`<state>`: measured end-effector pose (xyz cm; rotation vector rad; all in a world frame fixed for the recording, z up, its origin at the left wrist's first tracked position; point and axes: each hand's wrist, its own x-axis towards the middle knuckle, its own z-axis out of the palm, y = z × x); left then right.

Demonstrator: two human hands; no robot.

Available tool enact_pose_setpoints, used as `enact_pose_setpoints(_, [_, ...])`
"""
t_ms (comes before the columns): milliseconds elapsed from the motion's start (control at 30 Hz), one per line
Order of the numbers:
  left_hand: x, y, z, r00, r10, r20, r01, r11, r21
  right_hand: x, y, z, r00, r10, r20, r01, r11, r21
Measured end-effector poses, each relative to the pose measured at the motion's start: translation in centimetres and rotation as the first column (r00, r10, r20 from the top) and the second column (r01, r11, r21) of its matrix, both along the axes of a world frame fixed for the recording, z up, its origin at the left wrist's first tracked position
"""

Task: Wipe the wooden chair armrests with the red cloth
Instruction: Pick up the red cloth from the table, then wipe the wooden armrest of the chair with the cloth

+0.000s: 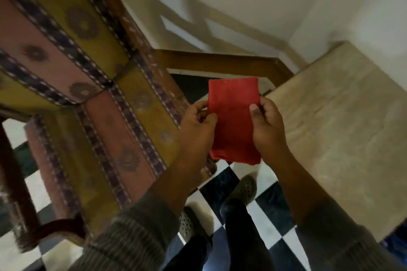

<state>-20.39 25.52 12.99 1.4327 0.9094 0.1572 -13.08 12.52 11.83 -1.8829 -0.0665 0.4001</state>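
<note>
Red cloth (233,121) hides fingers of 2 hands.

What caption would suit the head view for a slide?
Both hands, left hand and right hand, hold a folded red cloth beside the cushioned wooden chair.

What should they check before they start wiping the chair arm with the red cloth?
1. Cloth in hand: ok. The left hand and right hand both pinch the red cloth.
2. Cloth folded flat: ok, a neat rectangle.
3. Cloth clean or damp: cannot tell.
4. Armrest in view: ok. The wooden armrest runs just beyond the cloth.
5. Cloth touching the armrest: not ok, it is held in the air.
6. Feet clear: ok, both shoes stand on the checkered floor.
</note>
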Motion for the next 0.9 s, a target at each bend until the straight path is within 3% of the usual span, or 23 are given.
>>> enact_pose_setpoints(167, [-0.9, 5.0, -1.6, 0.976, 0.219, 0.022, -0.217, 0.975, -0.044, 0.9, 7.0, -0.8, 0.983, 0.176, 0.042, -0.172, 0.981, -0.093])
enact_pose_setpoints(367, [-1.1, 8.0, -7.2, 0.939, 0.342, -0.038, -0.344, 0.936, -0.080, 2.3, 11.7, -6.3, 0.946, 0.324, 0.020, -0.312, 0.925, -0.216])
enact_pose_setpoints(633, [-1.0, 8.6, -11.6, 0.940, 0.326, -0.101, -0.326, 0.945, 0.023, 2.5, 12.8, -10.4, 0.898, 0.397, 0.192, -0.258, 0.826, -0.501])
enact_pose_setpoints(700, [-1.1, 8.8, -11.9, 0.940, 0.332, -0.082, -0.330, 0.943, 0.030, 2.0, 12.7, -10.1, 0.821, 0.463, 0.333, -0.195, 0.776, -0.600])
enact_pose_setpoints(767, [-1.4, 8.9, -12.2, 0.938, 0.339, -0.073, -0.339, 0.941, 0.007, 1.2, 12.9, -9.9, 0.682, 0.602, 0.415, -0.246, 0.724, -0.644])
enact_pose_setpoints(833, [-1.8, 8.9, -12.2, 0.934, 0.351, -0.066, -0.352, 0.936, 0.009, 0.3, 13.4, -10.0, 0.547, 0.760, 0.352, -0.384, 0.601, -0.701])
enact_pose_setpoints(900, [-2.8, 9.3, -12.8, 0.944, 0.313, -0.107, -0.288, 0.937, 0.199, -0.2, 13.9, -10.4, 0.453, 0.845, 0.283, -0.439, 0.488, -0.754])
